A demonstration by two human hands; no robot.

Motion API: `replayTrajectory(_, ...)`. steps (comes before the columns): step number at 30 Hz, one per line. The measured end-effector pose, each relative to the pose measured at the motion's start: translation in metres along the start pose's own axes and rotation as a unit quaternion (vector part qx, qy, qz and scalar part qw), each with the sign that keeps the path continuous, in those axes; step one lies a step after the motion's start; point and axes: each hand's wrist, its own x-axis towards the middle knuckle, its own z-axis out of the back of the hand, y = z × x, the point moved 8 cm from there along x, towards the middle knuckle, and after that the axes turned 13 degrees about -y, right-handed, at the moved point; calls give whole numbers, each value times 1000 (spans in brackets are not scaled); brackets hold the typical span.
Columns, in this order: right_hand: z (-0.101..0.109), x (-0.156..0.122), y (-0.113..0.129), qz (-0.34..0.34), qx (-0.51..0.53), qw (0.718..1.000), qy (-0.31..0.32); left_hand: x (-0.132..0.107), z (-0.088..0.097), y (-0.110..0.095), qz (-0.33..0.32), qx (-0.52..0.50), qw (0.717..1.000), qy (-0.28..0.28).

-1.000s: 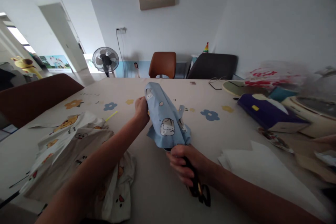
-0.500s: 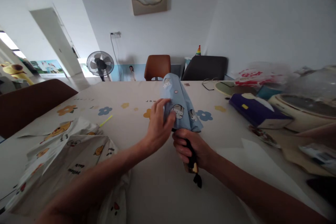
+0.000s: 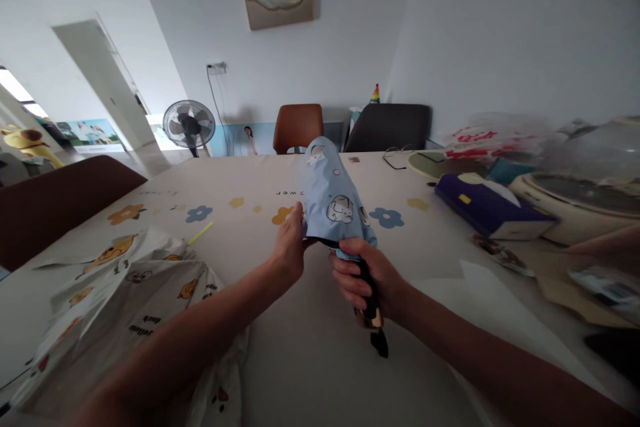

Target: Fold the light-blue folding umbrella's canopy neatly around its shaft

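Observation:
A folded light-blue umbrella (image 3: pixel 327 180) printed with white cartoon animals points away from me over the table. My right hand (image 3: pixel 361 273) is wrapped round its black handle, thumb up against the hem of the canopy. From the handle's gold-coloured end hangs a short black strap (image 3: pixel 379 343). At the canopy's lower left edge is my left hand (image 3: pixel 291 240), its thumb along the fabric and its other fingers mostly hidden behind and under it. Below my left forearm lies a crumpled pale cloth (image 3: pixel 165 287) with yellow duck prints.
The table (image 3: pixel 295 360) has a pale flower-printed cover. To the right are a purple tissue box (image 3: pixel 480 203), glasses (image 3: pixel 395 160), a white round pot (image 3: pixel 545 193) and plastic bags (image 3: pixel 490 137). Chairs (image 3: pixel 299 127) stand beyond the far edge, with a fan (image 3: pixel 189 125) at the left.
My left hand has slid from the top of the canopy to its left edge, and its fingers have gone behind the fabric. The canopy has turned slightly; my right hand keeps the handle.

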Motion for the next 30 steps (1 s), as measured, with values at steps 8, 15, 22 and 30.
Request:
replayTrajectory(8, 17, 3, 16, 41, 7, 999, -18, 28, -4, -11, 51, -42, 994, 92)
replayTrajectory(15, 22, 6, 15, 33, -3, 999, -38, 47, 4, -11, 79, 18, 981, 175)
replayTrajectory(22, 17, 6, 1, -9, -67, 996, -62, 51, 7, -6, 88, 46, 990, 98)
replayTrajectory(30, -5, -1, -23, -52, -128, 990, -37, 49, 30, -23, -189, 172, 962, -91)
